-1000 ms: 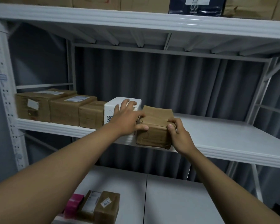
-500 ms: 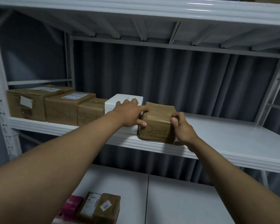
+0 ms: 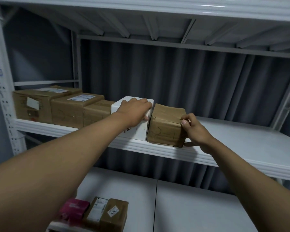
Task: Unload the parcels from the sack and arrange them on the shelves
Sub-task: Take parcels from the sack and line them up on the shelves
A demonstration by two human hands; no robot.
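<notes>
**Five parcels on the middle shelf, the fifth being squared up**

Five parcels stand in a row along the front of the middle shelf (image 3: 241, 153), so the unloading looks well under way but not finished. Your left hand (image 3: 134, 109) lies over the top of the white parcel (image 3: 137, 131), fingers bent down over its far right edge into the narrow gap beside the next box. Your right hand (image 3: 192, 129) is clamped on the brown parcel (image 3: 166, 126): fingertips pinch its upper right corner and the thumb sits low against its right side, near the shelf lip. That brown parcel rests on the shelf between your two hands, just beside the white one and slightly askew to it.

To the left of your left hand, three brown parcels (image 3: 69, 108) are already placed, touching one another. To the right of your right hand, the shelf runs on bare. Below your left forearm, on the lower shelf (image 3: 199, 206), a pink parcel (image 3: 74, 208) and a labelled brown parcel (image 3: 107, 213) are placed side by side.

The sack is not in view, so you cannot tell how many parcels remain. What appears left now is to close the gap and let go.
</notes>
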